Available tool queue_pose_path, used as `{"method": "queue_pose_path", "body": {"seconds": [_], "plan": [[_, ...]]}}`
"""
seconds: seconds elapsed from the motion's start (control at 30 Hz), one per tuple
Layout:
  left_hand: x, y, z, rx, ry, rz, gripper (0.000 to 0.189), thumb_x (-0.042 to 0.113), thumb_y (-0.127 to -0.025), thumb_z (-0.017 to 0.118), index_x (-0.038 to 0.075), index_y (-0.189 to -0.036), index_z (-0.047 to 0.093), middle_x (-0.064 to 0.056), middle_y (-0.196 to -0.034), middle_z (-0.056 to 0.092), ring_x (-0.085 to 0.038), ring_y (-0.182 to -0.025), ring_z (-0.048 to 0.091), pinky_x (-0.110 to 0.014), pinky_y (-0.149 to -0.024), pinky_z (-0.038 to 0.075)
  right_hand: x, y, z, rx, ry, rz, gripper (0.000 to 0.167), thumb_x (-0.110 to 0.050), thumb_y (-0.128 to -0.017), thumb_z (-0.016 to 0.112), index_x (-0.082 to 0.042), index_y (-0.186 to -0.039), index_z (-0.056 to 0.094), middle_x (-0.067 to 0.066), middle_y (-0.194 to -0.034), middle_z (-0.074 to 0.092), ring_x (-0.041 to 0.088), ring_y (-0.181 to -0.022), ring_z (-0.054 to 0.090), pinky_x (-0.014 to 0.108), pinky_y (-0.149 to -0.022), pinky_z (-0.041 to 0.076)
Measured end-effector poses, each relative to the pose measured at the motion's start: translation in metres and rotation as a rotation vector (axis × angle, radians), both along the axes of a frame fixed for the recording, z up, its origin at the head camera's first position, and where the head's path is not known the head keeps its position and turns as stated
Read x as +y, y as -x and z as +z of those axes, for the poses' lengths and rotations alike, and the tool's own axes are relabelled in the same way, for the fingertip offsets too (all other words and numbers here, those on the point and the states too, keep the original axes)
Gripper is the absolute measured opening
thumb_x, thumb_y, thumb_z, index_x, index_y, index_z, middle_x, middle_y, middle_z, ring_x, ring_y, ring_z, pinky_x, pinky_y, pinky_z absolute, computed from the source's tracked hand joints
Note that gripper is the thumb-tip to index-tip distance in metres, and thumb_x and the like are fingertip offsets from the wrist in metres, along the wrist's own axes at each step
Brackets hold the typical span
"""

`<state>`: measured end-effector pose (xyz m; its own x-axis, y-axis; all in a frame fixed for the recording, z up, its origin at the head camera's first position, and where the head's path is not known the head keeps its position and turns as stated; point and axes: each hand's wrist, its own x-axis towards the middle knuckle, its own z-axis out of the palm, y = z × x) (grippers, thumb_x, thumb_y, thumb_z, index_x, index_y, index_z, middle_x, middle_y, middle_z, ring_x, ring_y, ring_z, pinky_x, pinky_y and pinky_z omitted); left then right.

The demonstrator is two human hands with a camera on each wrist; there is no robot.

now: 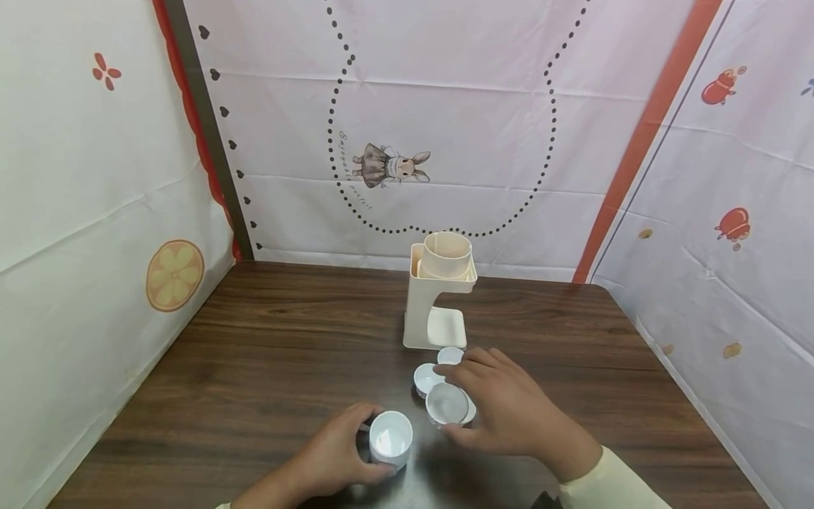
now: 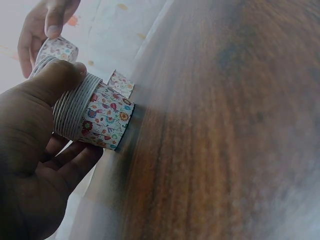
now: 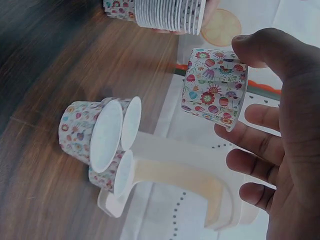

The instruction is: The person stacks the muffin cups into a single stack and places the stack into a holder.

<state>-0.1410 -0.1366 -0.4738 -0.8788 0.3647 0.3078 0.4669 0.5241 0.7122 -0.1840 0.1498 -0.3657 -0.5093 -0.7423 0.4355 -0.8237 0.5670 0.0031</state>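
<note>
White printed fabric sheets (image 1: 280, 120) stand behind the work and along both sides, reaching down to the dark brown wood-grain table (image 1: 305, 332). Near the far edge of that table stands a cream plastic stand-like appliance (image 1: 417, 307), with a curved arm, a round open cylinder (image 1: 447, 258) at its top and a flat, rounded-square base plate (image 1: 447, 327) below.

The right hand (image 1: 502, 410), coming out of a pale yellow sleeve (image 1: 610, 484), reaches in just in front of the appliance; the left hand (image 1: 333, 449) is nearer the person and further left. The left grip is filled: thumb and fingers curl round a stack of nested white paper cups with a colourful floral print (image 2: 95, 117), held at its many layered rims. The stack is upright, its mouth facing up; whether its base touches the table I cannot tell.

Three more floral paper cups (image 3: 75, 131) stand upright on the table, close together, just before the base plate.

The right grip is narrow, thumb and fingertips pinching a single floral paper cup (image 3: 215, 87) near its rim. That cup is upright, raised above the nearest of the three and apart from it.
</note>
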Motion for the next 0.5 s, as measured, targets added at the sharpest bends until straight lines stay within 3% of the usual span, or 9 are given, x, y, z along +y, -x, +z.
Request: {"method": "queue_pose_path", "body": {"seconds": [0.5], "plan": [[0.0, 0.0, 0.001, -0.009, -0.025, -0.029, 0.059, 0.04, -0.069, 0.096, 0.019, -0.115, 0.066, 0.016, -0.104, 0.061, -0.005, -0.094, 0.058, -0.029, -0.084, 0.051, -0.02, -0.002, 0.005, 0.006, -0.011, 0.037, 0.07, -0.05, -0.07, 0.085, -0.019, -0.13, 0.066, -0.011, -0.101, 0.062, 0.01, -0.1, 0.055, 0.033, -0.088, 0.045]]}}
